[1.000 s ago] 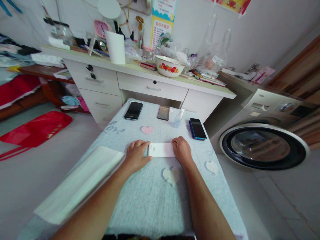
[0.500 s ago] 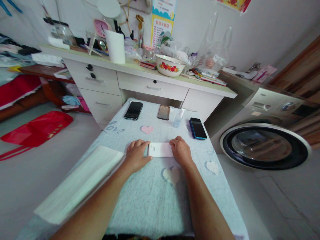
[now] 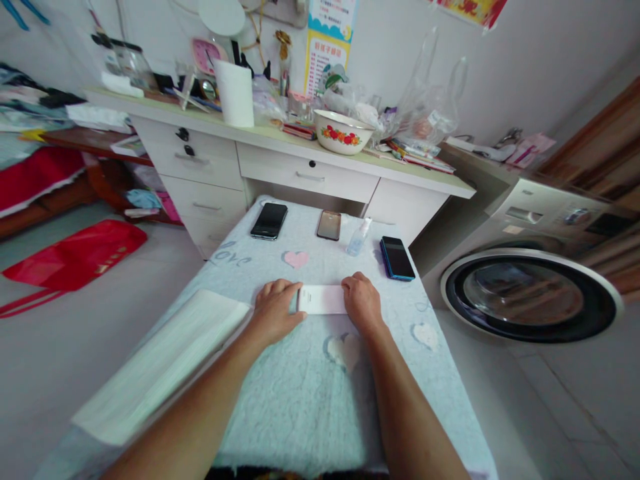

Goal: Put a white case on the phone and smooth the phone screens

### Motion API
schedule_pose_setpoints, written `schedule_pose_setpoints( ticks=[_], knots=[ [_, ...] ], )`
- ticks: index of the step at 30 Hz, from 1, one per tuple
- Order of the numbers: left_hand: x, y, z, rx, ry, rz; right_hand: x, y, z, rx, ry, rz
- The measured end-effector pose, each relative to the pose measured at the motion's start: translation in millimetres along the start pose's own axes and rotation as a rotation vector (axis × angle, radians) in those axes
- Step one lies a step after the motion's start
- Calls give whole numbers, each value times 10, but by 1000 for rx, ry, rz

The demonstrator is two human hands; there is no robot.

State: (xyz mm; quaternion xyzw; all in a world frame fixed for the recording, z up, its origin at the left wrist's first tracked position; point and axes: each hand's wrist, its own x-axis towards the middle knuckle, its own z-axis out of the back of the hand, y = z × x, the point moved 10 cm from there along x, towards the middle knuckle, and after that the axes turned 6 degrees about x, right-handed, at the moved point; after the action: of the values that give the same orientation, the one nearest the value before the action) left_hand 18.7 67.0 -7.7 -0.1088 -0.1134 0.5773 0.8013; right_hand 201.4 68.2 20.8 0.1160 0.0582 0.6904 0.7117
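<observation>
A flat white phone-sized rectangle (image 3: 323, 300) with small dark print near its left end lies on the cloth-covered table (image 3: 295, 400). I cannot tell whether it is a phone or a box. My left hand (image 3: 274, 310) grips its left end, thumb at the near corner and index finger at the far one. Over the right end, the fingers of my right hand (image 3: 363, 300) are curled and closed on it, with the fingertips partly hidden. Beyond my hands lie a black phone (image 3: 269, 221), a brownish phone case (image 3: 329, 225), a clear spray bottle (image 3: 359, 237) and a blue-edged phone (image 3: 397, 258).
A folded white cloth or paper (image 3: 163, 363) lies along the table's left edge. Behind stands a desk (image 3: 310, 175) with a floral bowl (image 3: 344, 132) and a white paper roll (image 3: 235, 95). A washing machine (image 3: 530, 293) is at right; a red bag (image 3: 75, 255) lies on the floor.
The view has shifted very slightly. Both hands keep their hold on the white rectangle, and nothing else has visibly moved.
</observation>
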Motion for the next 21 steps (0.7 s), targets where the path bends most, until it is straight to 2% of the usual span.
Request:
schedule_pose_setpoints(
  ticks=[14,17,21],
  knots=[
    [-9,-5,25,-12,1,21,-23,496,-70,55,13,222],
    [-10,-5,27,-14,0,23,-33,538,-84,63,28,239],
    [-12,-2,16,-3,23,36,-31,477,-65,56,16,223]
  ],
)
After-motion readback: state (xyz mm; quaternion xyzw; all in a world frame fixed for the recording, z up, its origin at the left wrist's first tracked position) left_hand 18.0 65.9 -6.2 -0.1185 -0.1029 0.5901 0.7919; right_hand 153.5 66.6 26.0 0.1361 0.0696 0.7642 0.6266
